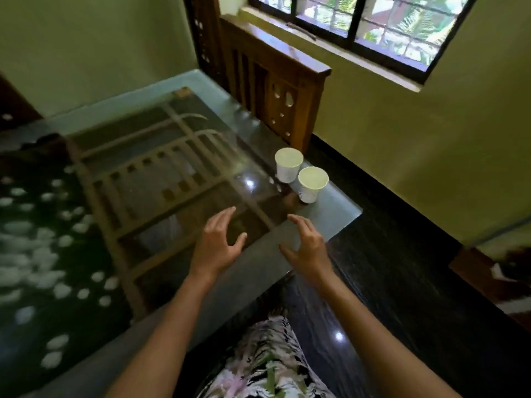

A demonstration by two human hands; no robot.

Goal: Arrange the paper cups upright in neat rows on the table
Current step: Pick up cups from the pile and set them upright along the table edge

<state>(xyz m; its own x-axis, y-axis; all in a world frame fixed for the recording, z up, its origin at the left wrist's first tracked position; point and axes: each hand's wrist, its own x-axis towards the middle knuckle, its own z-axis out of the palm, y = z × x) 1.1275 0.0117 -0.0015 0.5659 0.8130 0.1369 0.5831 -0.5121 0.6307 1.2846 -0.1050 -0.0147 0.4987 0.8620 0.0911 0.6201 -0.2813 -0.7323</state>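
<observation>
Head view looks down on a see-through glass table [330, 222] with a brown wooden frame under the glass. Two small white paper cups stand the right way up near the right edge of the table. The farther white paper cup [288, 168] is close to a brown wooden chair [275, 81] that is pushed up to the far side of the table. The nearer white paper cup [311, 186] sits just beside the first one, a bit closer to the person. Their rims look very close, but I cannot tell if they touch.

Both hands are over the near corner of the table, with a gap between them. The left hand [214, 248] has its fingers spread and bent a little, and it holds nothing. The right hand [306, 245] is the same, with loose, curved fingers and the thumb out. Neither hand touches a cup; the cups are a little way past the fingertips.

Past the chair is a dark-framed window [359, 21] with green leaves outside. Beside the table is a dark shiny floor [402, 282]. Black, white and pink patterned cloth [267, 363] shows at the bottom. Blurry pale spots [43, 254] cover the left side of the table, too fuzzy to tell what they are.
</observation>
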